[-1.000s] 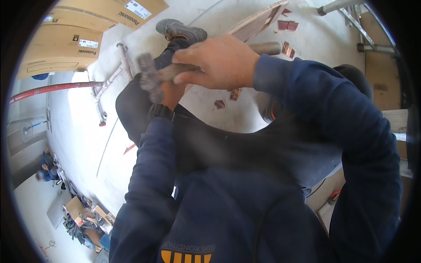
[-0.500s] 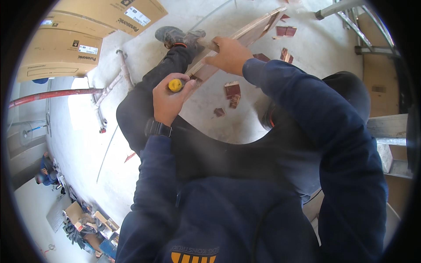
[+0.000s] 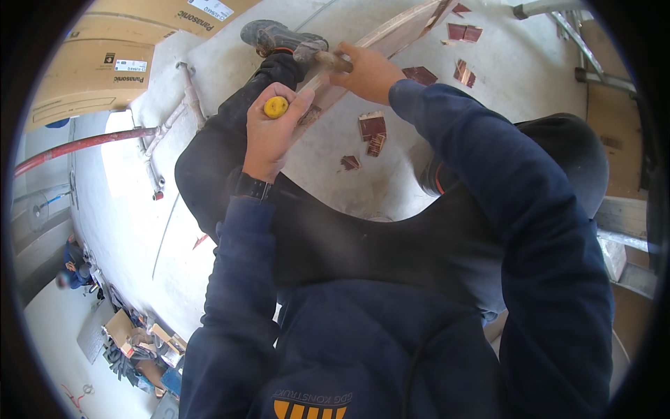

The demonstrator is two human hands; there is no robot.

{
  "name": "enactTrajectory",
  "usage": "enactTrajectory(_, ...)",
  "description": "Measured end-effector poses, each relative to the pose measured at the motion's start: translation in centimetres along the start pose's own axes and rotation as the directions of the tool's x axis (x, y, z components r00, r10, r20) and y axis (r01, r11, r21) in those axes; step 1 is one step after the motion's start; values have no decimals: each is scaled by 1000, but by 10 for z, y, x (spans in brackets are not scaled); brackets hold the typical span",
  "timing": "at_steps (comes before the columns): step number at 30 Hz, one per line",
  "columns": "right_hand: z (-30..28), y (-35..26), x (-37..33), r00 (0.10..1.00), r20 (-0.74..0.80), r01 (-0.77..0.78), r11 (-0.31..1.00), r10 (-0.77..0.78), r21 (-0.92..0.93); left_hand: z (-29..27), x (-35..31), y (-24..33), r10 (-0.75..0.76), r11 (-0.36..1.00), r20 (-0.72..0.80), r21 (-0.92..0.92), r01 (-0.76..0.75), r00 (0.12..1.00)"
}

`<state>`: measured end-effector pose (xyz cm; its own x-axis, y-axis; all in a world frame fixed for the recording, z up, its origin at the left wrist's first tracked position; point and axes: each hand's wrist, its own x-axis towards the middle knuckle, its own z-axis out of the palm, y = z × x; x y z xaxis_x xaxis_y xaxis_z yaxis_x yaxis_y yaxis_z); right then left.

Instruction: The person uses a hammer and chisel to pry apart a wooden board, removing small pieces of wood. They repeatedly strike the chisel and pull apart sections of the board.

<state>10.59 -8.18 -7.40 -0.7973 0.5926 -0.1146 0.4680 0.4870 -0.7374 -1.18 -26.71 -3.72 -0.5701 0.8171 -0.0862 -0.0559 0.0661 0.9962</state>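
My left hand (image 3: 269,129) is closed around a yellow-handled tool (image 3: 276,107); only the round yellow end shows, and its tip is hidden. It rests by the near end of a wooden board (image 3: 401,38), which slants away to the upper right, tilted on edge. My right hand (image 3: 366,73), just ahead of the left, is closed on the wooden handle of what looks like a hammer (image 3: 338,63). The grey head end lies over the board's edge beside my shoe (image 3: 269,36). Whether my right fingers also touch the board I cannot tell.
Reddish-brown wood scraps (image 3: 372,127) lie on the concrete floor (image 3: 377,188). Cardboard boxes (image 3: 98,66) stand upper left, above a red and white metal frame (image 3: 91,148). Metal ladder parts (image 3: 621,216) are at right. A person (image 3: 75,265) sits far left near a cluttered pile (image 3: 139,342).
My right hand and the hammer have shifted slightly left and up. The left hand has risen a little along the board. The whole view has also shifted slightly.
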Motion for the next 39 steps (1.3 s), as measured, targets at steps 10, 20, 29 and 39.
enactTrajectory(10,-4,-1,-1,991,-14,128,990,-129,-63,35,9,-4,9,994,-346,-100,-47,938)
enactTrajectory(20,0,1,4,1000,11,8,999,-7,-32,56,16,-4,16,996,-559,-62,-62,829)
enactTrajectory(29,4,3,9,993,-67,90,992,-97,-90,45,16,4,-21,1000,-447,-13,17,894)
enactTrajectory(39,-24,-21,-10,977,212,7,983,33,-186,-3,18,30,19,931,210,353,-95,977)
